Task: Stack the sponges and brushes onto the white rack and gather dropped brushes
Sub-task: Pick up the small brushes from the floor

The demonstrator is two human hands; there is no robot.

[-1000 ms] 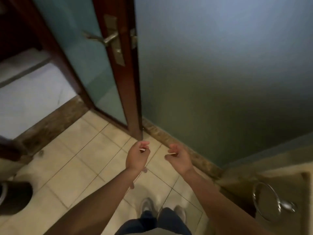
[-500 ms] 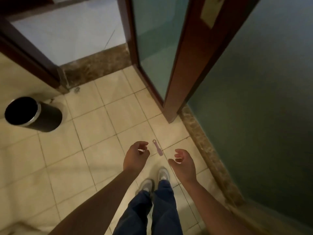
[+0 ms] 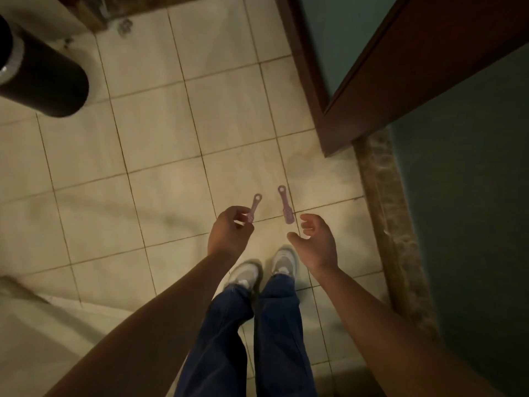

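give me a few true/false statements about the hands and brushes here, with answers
1. The left hand pinches a pink brush. True.
2. The right hand holds a brush too. False: it is open and empty; the second pink brush lies on the tiled floor just ahead of it.
3. A black bin is at the upper left of the view. True.
4. The white rack stands beside the door. False: no rack shows near the brown door or anywhere else in view.
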